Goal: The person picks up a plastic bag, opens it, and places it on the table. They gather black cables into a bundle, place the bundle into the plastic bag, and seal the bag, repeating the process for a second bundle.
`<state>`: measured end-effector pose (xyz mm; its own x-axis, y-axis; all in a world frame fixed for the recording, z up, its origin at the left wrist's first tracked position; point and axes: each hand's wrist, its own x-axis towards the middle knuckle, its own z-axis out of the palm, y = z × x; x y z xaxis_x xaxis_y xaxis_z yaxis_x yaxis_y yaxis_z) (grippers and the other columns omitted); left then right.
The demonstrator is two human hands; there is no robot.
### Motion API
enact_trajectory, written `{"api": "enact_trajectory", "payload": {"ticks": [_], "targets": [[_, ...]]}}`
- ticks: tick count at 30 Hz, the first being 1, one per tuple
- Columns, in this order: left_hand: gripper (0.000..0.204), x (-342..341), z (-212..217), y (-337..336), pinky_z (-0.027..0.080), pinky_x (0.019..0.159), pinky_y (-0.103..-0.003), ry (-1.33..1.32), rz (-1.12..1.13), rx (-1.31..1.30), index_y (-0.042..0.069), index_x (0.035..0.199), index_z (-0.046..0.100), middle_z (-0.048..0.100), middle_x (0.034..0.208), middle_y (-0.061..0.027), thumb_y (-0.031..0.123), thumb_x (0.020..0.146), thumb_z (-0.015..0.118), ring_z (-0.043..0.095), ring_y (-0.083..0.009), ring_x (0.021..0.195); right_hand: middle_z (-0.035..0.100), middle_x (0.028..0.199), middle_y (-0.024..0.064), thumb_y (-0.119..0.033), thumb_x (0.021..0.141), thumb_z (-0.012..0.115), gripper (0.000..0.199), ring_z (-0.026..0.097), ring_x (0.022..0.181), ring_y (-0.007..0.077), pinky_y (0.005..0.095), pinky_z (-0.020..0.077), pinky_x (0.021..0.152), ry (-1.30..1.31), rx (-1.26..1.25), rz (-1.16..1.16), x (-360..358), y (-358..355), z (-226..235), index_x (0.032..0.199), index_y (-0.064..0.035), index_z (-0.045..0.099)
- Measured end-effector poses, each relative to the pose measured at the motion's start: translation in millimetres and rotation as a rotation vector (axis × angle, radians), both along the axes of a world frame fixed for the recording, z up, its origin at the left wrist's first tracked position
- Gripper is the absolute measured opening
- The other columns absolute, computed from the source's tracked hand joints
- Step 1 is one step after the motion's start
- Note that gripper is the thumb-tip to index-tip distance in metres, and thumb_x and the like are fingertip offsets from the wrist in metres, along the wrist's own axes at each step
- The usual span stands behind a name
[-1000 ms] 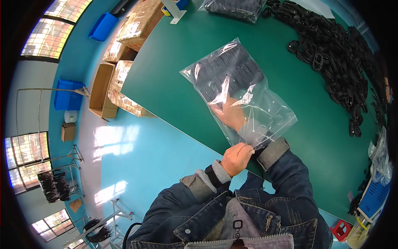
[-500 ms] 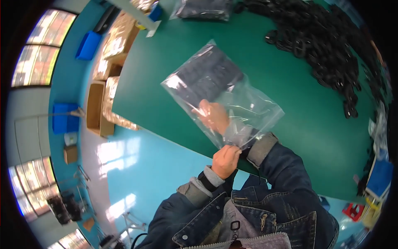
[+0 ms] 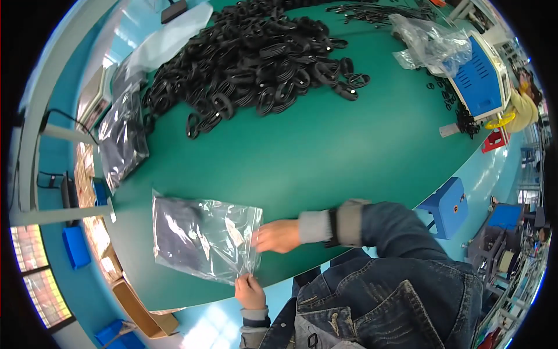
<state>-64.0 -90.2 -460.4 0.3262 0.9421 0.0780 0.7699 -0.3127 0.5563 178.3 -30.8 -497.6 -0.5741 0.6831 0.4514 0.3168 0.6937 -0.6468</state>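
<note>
While your left hand (image 3: 250, 292) pinches the clear bag (image 3: 218, 250) at its near right corner, your right hand (image 3: 278, 237), fingers close together, meets its right end; can't tell if gripping. Bag lies by the tabletop's (image 3: 325, 163) near left corner, dark bundle (image 3: 179, 228) inside. Beyond: filled bag (image 3: 125, 139) at left edge, black cable pile (image 3: 261, 64) toward far edge.

The green table (image 3: 325, 180) carries heaped black cable coils (image 3: 273, 64) — and, nearer, a part-filled clear bag (image 3: 203, 238).
</note>
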Motion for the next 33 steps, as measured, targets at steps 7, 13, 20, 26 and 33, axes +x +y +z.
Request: {"api": "enact_trajectory", "payload": {"ticks": [7, 13, 20, 26, 33], "targets": [[0.016, 81.6, 68.7, 44.0, 0.044, 0.055, -0.043, 0.385, -0.286, -0.455, 0.002, 0.079, 0.059, 0.059, 0.07, -0.0181, 0.016, 0.085, 0.055, 0.056, -0.0382, 0.063, 0.057, 0.111, 0.0187, -0.017, 0.086, 0.051, 0.029, 0.054, 0.099, 0.0366, 0.0426, 0.0429, 0.088, -0.173, 0.112, -1.53, 316.1, -1.4, 17.2, 0.11, -0.001, 0.056], [0.018, 276.8, 61.8, 128.2, 0.048, 0.063, -0.042, -0.136, -0.439, -0.307, -0.001, 0.085, 0.061, 0.061, 0.081, -0.0219, 0.014, 0.088, 0.052, 0.059, -0.0398, 0.074, 0.058, 0.106, 0.0175, -0.02, 0.084, 0.056, 0.029, 0.055, 0.097, 0.0329, 0.0414, 0.0449, 0.082, -0.405, -0.239, -1.421, 404.1, 22.8, 8.2, 0.107, -0.0031, 0.055], [0.042, 465.9, -5.0, 143.9, 0.046, 0.069, -0.045, -0.014, -0.275, -0.113, -0.005, 0.099, 0.053, 0.06, 0.093, -0.0231, 0.032, 0.081, 0.063, 0.058, -0.0397, 0.082, 0.06, 0.081, 0.0089, -0.017, 0.078, 0.066, 0.025, 0.057, 0.072, 0.0245, 0.033, 0.0464, 0.065, 0.099, -0.444, -1.388, 400.6, 3.1, 10.0, 0.096, -0.0033, 0.055], [0.054, 528.4, -26.2, 126.9, 0.045, 0.081, -0.042, 0.16, 0.09, 0.202, -0.004, 0.111, 0.043, 0.057, 0.093, -0.0149, 0.028, 0.076, 0.068, 0.057, -0.0347, 0.085, 0.058, 0.069, 0.0023, -0.007, 0.077, 0.067, 0.021, 0.055, 0.063, 0.0122, 0.0244, 0.0445, 0.056, 0.748, -0.633, -1.394, 397.2, -8.9, 3.2, 0.093, -0.0016, 0.055], [0.041, 505.7, -30.9, 142.3, 0.044, 0.077, -0.042, -0.477, -0.236, -0.36, -0.003, 0.112, 0.049, 0.06, 0.093, -0.0159, 0.0, 0.073, 0.062, 0.058, -0.0328, 0.086, 0.058, 0.074, -0.0006, -0.003, 0.078, 0.065, 0.024, 0.048, 0.061, 0.0045, 0.0179, 0.0388, 0.053, 0.875, -0.529, -0.968, 397.5, -9.6, 46.5, 0.101, -0.0009, 0.057]]}}
